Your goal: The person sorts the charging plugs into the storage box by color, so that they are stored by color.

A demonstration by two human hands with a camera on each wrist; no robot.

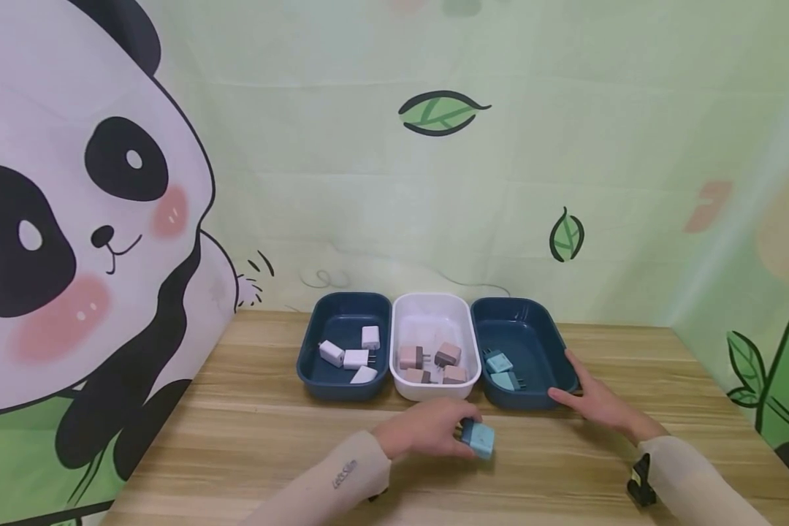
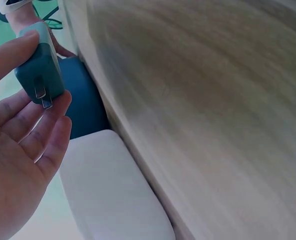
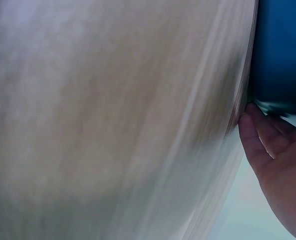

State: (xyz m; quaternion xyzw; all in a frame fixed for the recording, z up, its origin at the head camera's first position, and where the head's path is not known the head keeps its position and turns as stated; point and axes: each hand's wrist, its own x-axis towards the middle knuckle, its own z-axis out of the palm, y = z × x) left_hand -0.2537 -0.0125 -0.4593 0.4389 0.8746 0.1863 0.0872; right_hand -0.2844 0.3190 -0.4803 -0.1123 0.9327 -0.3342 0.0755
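My left hand (image 1: 427, 429) pinches a light-blue and dark-teal charger plug (image 1: 478, 440) between thumb and fingers, just above the table in front of the bins. In the left wrist view two metal prongs stick out of that charger plug (image 2: 40, 70). With its fingers fairly straight, my right hand (image 1: 601, 402) touches the front right corner of the right-hand dark blue bin (image 1: 532, 326). Two blue charger plugs (image 1: 500, 362) lie in this bin, toward its left side. The right wrist view shows the right hand (image 3: 277, 155) with fingertips against the blue bin's lower edge.
A white bin (image 1: 434, 310) in the middle holds several pink-and-brown charger plugs (image 1: 410, 357). To its left, another dark blue bin (image 1: 348, 310) contains several white charger plugs (image 1: 356, 359). All three stand side by side on the wooden table (image 1: 250, 424), before a printed cloth backdrop (image 1: 342, 190).
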